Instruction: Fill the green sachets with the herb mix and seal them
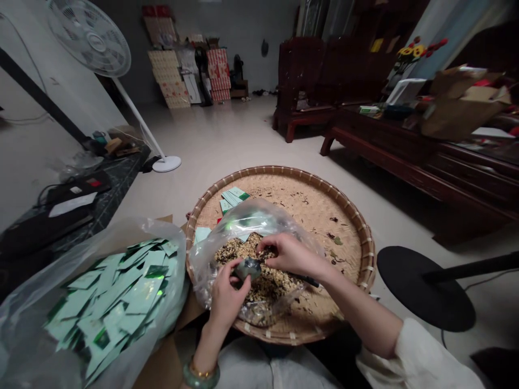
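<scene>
Pinching a small packet (248,268) between thumb and fingers, the left hand (226,294) holds it over the loose grain mix (279,283). The right hand (290,253) is near the packet, fingers curled toward the thumb above the mix; whether they grip anything cannot be determined. The mix lies in an open clear bag (294,219) on a round woven tray (340,208). Green packets (234,198) lie at the tray's far left; many more fill a plastic bag (24,329) to the left.

Right hand (290,253): any pinched bits too small to tell. Packet bag (24,329) cropped, left and bottom edges.
</scene>
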Action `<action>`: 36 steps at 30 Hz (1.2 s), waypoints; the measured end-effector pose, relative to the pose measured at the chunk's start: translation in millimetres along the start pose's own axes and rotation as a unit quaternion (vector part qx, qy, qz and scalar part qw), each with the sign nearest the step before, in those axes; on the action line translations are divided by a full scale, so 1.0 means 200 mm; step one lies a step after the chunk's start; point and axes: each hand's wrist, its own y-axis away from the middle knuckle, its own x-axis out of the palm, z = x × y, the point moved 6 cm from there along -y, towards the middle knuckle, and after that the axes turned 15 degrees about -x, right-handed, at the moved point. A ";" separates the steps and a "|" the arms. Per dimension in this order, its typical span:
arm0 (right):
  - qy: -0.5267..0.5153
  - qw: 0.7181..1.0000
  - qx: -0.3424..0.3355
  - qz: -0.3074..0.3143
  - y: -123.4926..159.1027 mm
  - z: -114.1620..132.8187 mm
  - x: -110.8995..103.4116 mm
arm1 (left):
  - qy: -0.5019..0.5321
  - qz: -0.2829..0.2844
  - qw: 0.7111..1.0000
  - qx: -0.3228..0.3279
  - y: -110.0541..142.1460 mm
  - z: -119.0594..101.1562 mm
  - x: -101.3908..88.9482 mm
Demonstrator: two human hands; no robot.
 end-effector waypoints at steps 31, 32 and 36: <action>0.038 0.994 -0.002 -0.097 0.01 -0.12 0.10 | -0.108 -0.050 0.990 0.074 0.00 0.01 0.01; 0.065 0.996 0.018 -0.062 0.01 -0.18 0.13 | -0.104 -0.054 0.991 0.064 0.00 0.02 0.00; 0.143 0.984 0.045 0.101 -0.01 -0.30 0.30 | -0.097 -0.055 0.993 0.037 -0.01 0.04 -0.04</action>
